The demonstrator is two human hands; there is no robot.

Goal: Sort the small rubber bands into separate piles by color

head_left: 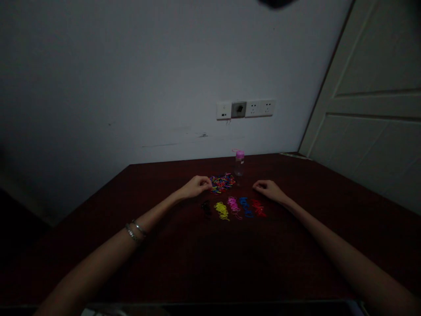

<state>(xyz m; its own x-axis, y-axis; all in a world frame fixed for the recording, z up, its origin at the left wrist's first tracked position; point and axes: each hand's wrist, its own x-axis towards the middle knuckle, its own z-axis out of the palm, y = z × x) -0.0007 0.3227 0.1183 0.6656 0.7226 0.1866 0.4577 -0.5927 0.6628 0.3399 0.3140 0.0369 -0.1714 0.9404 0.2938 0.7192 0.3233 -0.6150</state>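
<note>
A mixed heap of small coloured loops [222, 182], which look like elastic bands, lies on the dark red table. My left hand [196, 186] is at the heap's left edge, its fingers pressed together; anything between them is too small to make out. Off to the right of the heap, my right hand [269, 190] rests with curled fingers, and their tips are partly hidden. Nearer to me lie single-colour groups: black loops [206, 208], yellow loops [221, 211], pink loops [233, 206], blue loops [245, 206] and red loops [258, 208]. The right hand is nearest the red ones.
Behind the heap stands a clear bottle with a pink cap [240, 163]. A row of wall sockets [253, 108] is above the table's back edge. To the right is a pale panelled door [368, 105]. The light is dim.
</note>
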